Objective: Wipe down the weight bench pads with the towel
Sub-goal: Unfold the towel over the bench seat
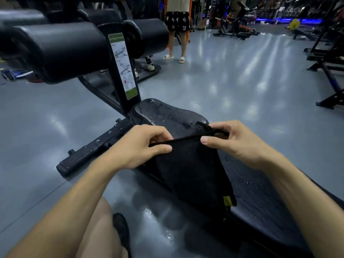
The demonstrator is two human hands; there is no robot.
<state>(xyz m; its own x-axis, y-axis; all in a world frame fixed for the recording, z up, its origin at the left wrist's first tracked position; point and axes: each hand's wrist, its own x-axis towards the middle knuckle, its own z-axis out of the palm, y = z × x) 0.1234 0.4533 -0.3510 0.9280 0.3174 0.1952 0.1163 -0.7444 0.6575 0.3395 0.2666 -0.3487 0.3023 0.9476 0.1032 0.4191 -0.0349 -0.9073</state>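
Black terry towel [189, 172] is shown in the head view, stretched by its top hem between both hands above the near half of the bench pad [167, 114]. The hem is pinched between thumb and curled fingers of the left hand [137, 146] at one corner, and likewise by the right hand [236, 140] at the other, probably so that the cloth can be spread flat before wiping. Water droplets are seen on the pad's far end, ahead of the towel; wiping is judged not yet begun there. Roller pads [61, 49] are mounted beyond the pad's far edge, beside an instruction label [123, 66].
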